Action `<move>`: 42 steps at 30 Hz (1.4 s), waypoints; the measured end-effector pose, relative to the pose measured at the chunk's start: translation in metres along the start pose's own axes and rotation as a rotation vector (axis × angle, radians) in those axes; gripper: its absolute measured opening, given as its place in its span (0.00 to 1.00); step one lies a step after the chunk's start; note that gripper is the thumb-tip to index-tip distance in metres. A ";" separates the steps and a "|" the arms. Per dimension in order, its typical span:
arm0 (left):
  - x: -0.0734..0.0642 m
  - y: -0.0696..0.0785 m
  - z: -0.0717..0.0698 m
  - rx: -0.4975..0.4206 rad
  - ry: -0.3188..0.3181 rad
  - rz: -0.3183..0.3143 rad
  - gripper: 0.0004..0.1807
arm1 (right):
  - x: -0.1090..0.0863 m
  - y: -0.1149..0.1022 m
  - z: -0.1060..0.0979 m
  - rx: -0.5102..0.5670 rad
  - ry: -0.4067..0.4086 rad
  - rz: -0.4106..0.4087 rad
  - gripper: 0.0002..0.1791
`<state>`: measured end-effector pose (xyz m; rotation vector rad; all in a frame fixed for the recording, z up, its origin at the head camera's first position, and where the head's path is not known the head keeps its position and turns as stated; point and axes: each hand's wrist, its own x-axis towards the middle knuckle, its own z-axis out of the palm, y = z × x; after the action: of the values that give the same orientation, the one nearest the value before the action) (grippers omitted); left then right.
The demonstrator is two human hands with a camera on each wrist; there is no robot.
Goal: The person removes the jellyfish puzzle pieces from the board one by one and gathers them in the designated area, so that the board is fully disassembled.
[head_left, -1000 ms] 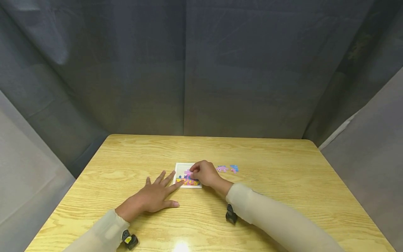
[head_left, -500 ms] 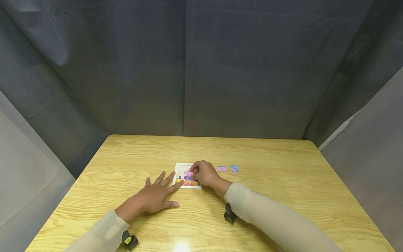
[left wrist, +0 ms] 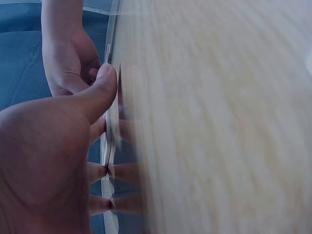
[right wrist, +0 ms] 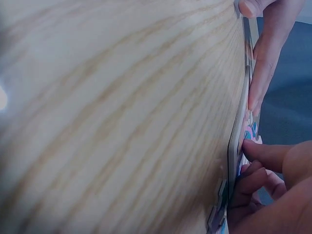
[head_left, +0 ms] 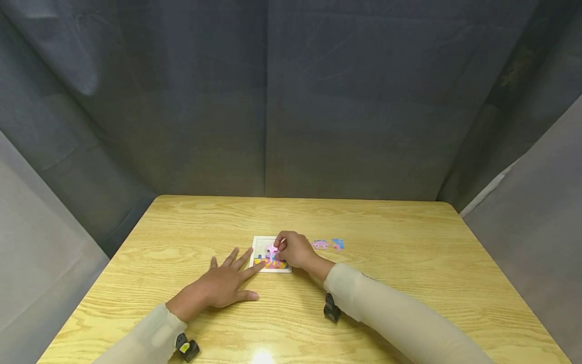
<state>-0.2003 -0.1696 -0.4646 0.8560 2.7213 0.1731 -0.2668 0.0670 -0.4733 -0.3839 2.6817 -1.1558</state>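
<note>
Thumb and forefinger of the right hand (head_left: 295, 250) in a close pinch on the right side of a pink puzzle piece (head_left: 271, 249), with the remaining fingers curled in toward the palm. Piece over the middle of a white puzzle frame (head_left: 272, 271), its left part in sight past the fingertips; exact fit against the neighbouring pieces too small to tell. Just below, along the near side of the frame, a row of yellow, many-coloured pieces (head_left: 283, 264); pale backing visible toward the far left corner. At the frame's left side, the left hand (head_left: 223, 285) palm down with fingers spread wide, forefinger reaching across the rim onto the yellow row, middle fingertip at the left rim, thumb out on the near side. In the left wrist view, fingertips against their own reflections in the glossy wood. Just beyond the right hand, to its right, a loose pink piece with eyes (head_left: 321, 244), and near it a blue and pink piece (head_left: 338, 243). Beneath everything, a wood-grain tabletop (head_left: 386, 232). Farther out, cream sleeves (head_left: 395, 308) with a small black device at each wrist, and behind the far edge, a dark curtain (head_left: 291, 101).
</note>
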 end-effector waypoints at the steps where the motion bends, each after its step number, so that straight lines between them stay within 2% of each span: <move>1: 0.000 0.000 0.000 0.001 0.002 0.001 0.44 | 0.000 0.000 0.000 0.000 0.001 -0.003 0.11; 8: -0.001 0.000 0.001 -0.004 0.004 0.008 0.45 | -0.001 -0.001 -0.001 0.014 0.037 -0.034 0.08; 15: -0.001 0.001 0.000 0.004 0.003 0.007 0.45 | -0.001 -0.002 0.000 0.078 0.065 -0.037 0.07; 29: 0.000 0.001 0.001 0.003 0.006 0.003 0.45 | -0.001 -0.001 0.003 0.150 0.067 -0.018 0.07; 42: 0.000 0.001 0.000 0.009 0.007 -0.002 0.44 | -0.010 0.001 -0.014 0.235 0.045 0.022 0.07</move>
<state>-0.1996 -0.1688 -0.4645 0.8572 2.7309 0.1645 -0.2615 0.0800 -0.4641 -0.2918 2.5394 -1.4688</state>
